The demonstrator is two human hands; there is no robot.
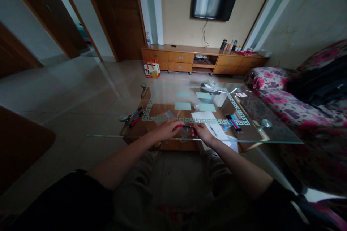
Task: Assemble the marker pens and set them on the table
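One pen in work, up between both hands over the near edge of the glass table. Left hand has its grip closed on the red end, right hand has its fingers closed at the dark end, so both clamped on the same pen, held roughly level. Can't tell if it's whole or in two parts being joined or parted, the join is too small and partly behind fingers.

Progress: this one looks mid-handling, not yet put down. Side piles: left pen group near the table's left end, red, blue and dark bodies lying slanted; right pen group past the right hand, similar colours, bunched close together. My guess is several pens have been dealt with and several are left, but which pile is which, can't tell from here; no count either, they overlap and blur.

Also about: white paper beyond the right hand, a thin pen-like item lying near it, clear plastic bag beyond the left hand. Whether the paper sits on the glass or below it, unclear. Side piles untouched by either hand right now
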